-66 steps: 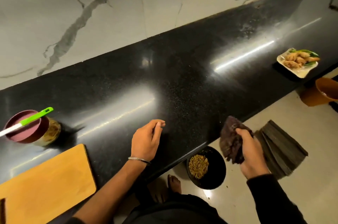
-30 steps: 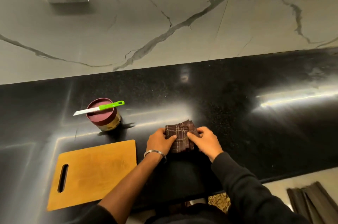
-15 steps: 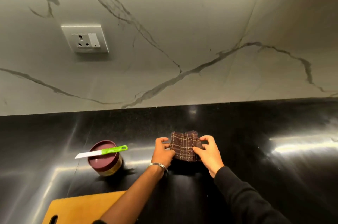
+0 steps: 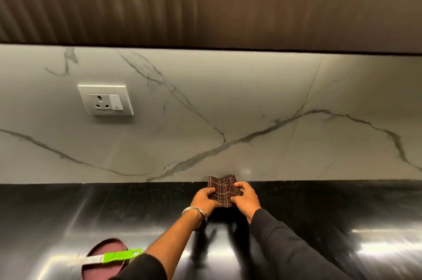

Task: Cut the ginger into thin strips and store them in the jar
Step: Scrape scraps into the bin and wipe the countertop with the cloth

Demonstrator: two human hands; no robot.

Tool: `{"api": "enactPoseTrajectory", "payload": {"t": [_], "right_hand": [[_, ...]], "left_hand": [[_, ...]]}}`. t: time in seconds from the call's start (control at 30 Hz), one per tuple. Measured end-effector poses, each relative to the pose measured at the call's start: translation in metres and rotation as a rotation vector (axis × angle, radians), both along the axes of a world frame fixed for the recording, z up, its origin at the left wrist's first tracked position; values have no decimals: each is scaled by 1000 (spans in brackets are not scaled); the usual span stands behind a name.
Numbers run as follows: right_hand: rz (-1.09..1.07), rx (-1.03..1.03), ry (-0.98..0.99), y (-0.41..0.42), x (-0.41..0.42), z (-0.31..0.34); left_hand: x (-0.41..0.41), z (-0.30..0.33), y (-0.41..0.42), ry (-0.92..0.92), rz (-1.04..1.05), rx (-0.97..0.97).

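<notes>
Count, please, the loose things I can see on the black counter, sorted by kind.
Cloth: 1, the checked cloth, held by left hand and right hand
Jar: 1, the jar
Knife: 1, the knife, lying across the jar lid
Total: 3

No readable text, labels or numbers anywhere.

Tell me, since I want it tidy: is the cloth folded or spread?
Folded: the cloth is a small compact square pinched between the left hand and right hand.
</notes>
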State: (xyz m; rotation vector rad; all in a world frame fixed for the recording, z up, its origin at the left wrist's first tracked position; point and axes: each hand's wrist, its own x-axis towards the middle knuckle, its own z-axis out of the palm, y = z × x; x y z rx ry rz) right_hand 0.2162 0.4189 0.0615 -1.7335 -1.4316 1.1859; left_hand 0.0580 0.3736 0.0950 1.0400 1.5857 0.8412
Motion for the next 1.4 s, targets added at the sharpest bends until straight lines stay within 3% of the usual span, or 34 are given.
{"api": "enactPoseTrajectory", "payload": {"t": [0.27,0.43,0.57,0.67,0.73,0.87,1.27,1.4], "right_hand": [[20,-129,47,30,-6,-25],[30,-177,27,32,1,-34],[109,-203,-81,34,7,-49],[129,-121,-270,16,6,-28],[126,-44,-348,-2,3,-14],[199,38,-321,-42,-9,6],[464,115,-246,-145,-62,17],[582,107,-216,-178,-97,12]], "left_hand": [[-2,-25,33,34,-30,-114],[-4,-44,39,157,-66,-137],[-5,-44,36,281,-102,-142],[-3,-41,25,344,-52,-61],[0,-38,9,373,-27,13],[3,-35,-40,386,9,164],[-21,-25,-194,368,125,299],[-58,-26,-245,402,301,321]]}}
